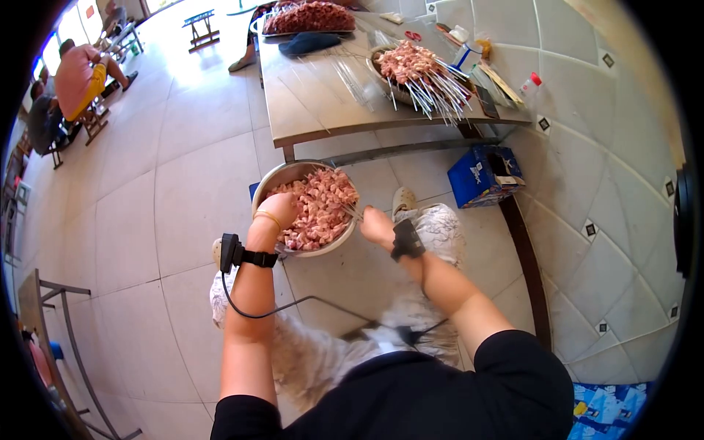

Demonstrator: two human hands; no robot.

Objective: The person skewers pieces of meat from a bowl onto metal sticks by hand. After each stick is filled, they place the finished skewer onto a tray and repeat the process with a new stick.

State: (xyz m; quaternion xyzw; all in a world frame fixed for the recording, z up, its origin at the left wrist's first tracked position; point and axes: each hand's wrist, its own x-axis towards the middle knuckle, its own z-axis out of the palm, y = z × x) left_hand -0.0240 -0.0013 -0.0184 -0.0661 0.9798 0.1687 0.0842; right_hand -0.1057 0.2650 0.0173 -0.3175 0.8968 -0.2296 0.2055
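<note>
Between my knees a round metal basin (268, 183) holds a heap of cut raw meat pieces (323, 198). My left hand (282, 210) is curled over the left side of the heap, its fingertips bent down at the meat. What it pinches is hidden. At the basin's right rim my right hand (377, 226) is closed around a few thin skewers (353, 212), their tips pointing toward the meat. A band with a small black device sits on my left wrist, and a dark strap on my right.
A metal table (315, 110) ahead bears a bowl of loaded skewers (411, 66), loose skewers (350, 79) and a tray of darker meat (308, 18). A blue box (473, 180) stands under its right end by the tiled wall. People (81, 77) sit at far left.
</note>
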